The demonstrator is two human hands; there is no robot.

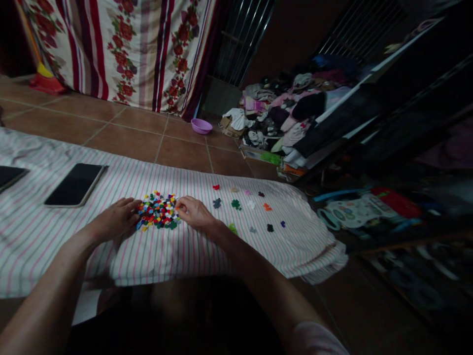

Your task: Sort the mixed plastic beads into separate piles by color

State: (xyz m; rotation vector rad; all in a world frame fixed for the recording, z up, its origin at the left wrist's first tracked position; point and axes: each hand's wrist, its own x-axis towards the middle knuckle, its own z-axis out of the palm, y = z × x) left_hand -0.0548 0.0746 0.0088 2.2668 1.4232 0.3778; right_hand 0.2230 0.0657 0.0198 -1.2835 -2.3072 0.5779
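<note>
My right fingers (181, 207) are pinching an orange piece; my left hand (120, 217), grip unclear, is risking scattering the mixed pile (158, 212).

Mixed-colour small pieces (158, 211) heaped on striped cloth (148, 256).

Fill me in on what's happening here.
A person has both hands at a pile of small multicoloured pieces on a striped cloth. The left hand rests at the pile's left edge; the right hand is at the other side, its fingertips at an orange piece, though whether they hold it is unclear. Further right, small clusters lie spread out, each looking to be one colour.
</note>
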